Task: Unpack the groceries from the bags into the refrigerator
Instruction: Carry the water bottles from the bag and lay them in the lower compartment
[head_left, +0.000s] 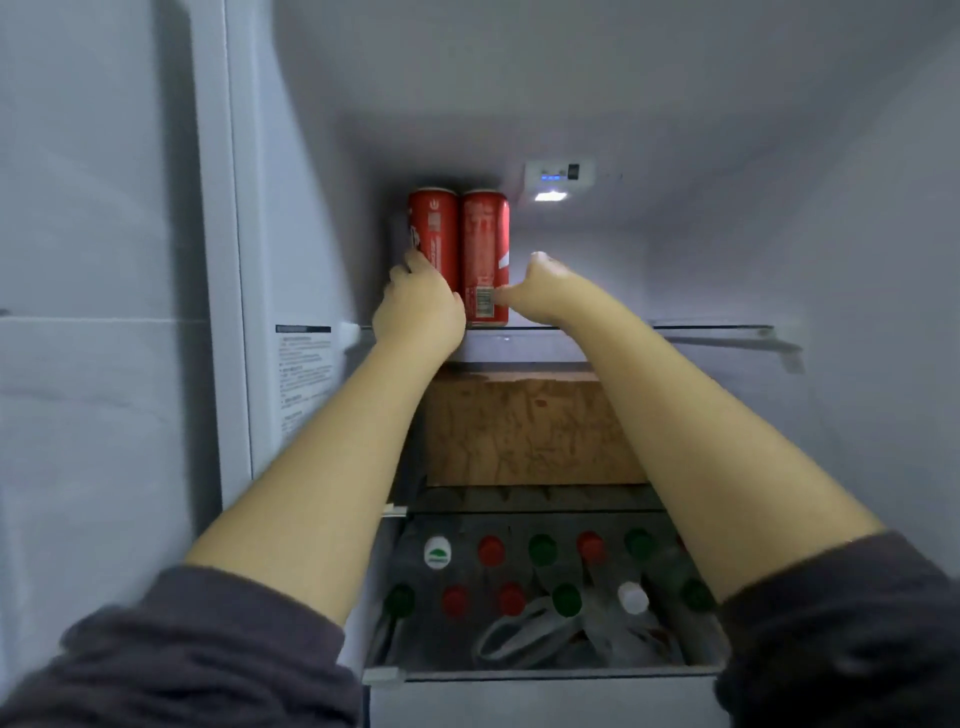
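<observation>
**Student:** Where do the cans stand in the head view?

**Instructor:** Upper compartment of the refrigerator (779, 156). The left can (434, 228) and the right can (485, 244), both red, stand upright and side by side, touching or nearly so, on the glass shelf (701, 328), towards its left end and close to the left inner wall.

**Student:** And the hands?

**Instructor:** The left hand (418, 306) is clamped on the lower part of the left can, its fingers curled round the can's left side. The right hand (545, 288) lies just right of the right can. Its thumb tip touches the can near the barcode and its fingers point up and away, spread apart rather than wrapped round anything. Motion blur hides the fingertips. Dark sleeves (208, 649) are pushed up both forearms.

**Student:** What lies below the shelf?

**Instructor:** A cardboard box (524, 431) sits directly under the glass shelf. Beneath it an open drawer (540, 675) holds upright bottles (491, 551) with red, green and white caps, and a crumpled plastic bag (535, 634) lies among them near the front.

**Student:** Other fixtures?

**Instructor:** A lit lamp (550, 196) and a control panel (558, 174) with blue indicators are on the rear wall, right of the cans. A printed label (306, 374) is on the left wall, its text illegible.
</observation>
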